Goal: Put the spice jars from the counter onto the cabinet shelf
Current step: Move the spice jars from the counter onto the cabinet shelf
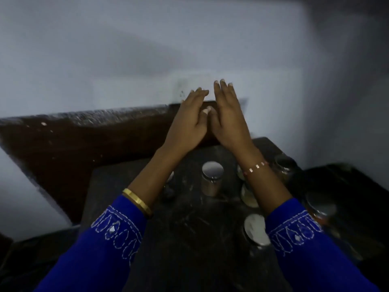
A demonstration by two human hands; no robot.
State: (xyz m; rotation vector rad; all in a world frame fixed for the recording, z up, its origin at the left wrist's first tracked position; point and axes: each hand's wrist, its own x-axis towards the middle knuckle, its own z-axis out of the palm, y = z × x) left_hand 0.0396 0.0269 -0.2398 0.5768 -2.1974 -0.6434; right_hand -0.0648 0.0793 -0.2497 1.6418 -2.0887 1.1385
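Several small glass spice jars with shiny metal lids stand on a dark counter (189, 224). One jar (212, 178) stands in the middle between my forearms. Another jar (257, 230) sits lower right beside my right sleeve, and one more jar (284, 165) stands at the far right. Both hands are raised above the jars, stretched forward with flat fingers, thumbs touching. My left hand (189, 121) and my right hand (228, 116) hold nothing. No cabinet shelf is visible. The frame is blurred.
A pale wall fills the upper view. A dark brown slab or ledge (84, 144) runs along the wall behind the counter at left. A darker surface (347, 186) lies at the right with a jar (320, 207) on its edge.
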